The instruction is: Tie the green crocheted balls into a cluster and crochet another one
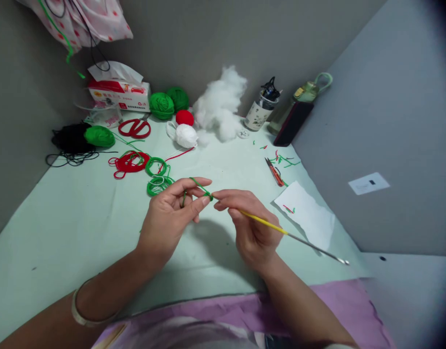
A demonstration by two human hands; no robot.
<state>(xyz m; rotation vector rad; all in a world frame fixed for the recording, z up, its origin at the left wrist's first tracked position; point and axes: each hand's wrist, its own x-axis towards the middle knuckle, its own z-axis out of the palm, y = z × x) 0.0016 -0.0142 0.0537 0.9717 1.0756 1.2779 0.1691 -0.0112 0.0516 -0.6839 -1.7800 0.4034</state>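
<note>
Near the middle of the table, my left hand (174, 213) pinches a small piece of green yarn (207, 195) between thumb and fingers. A green strand runs over its raised index finger. My right hand (254, 225) is closed round a crochet hook (264, 223) with a yellow grip. The hook's grey shaft sticks out behind, down to the right. Its front end meets the green yarn at my left fingertips; the tip itself is too small to make out. Just beyond my left hand lie green yarn coils (156, 175) and a loose heap of red yarn (132, 162).
White stuffing (223, 104), yarn balls (162, 105), red-handled scissors (135, 129) and a tissue box (119, 94) stand along the back wall. On the right are thread snips (274, 172), yarn scraps, white paper (306, 215), a pen cup (260, 114) and a bottle (299, 104).
</note>
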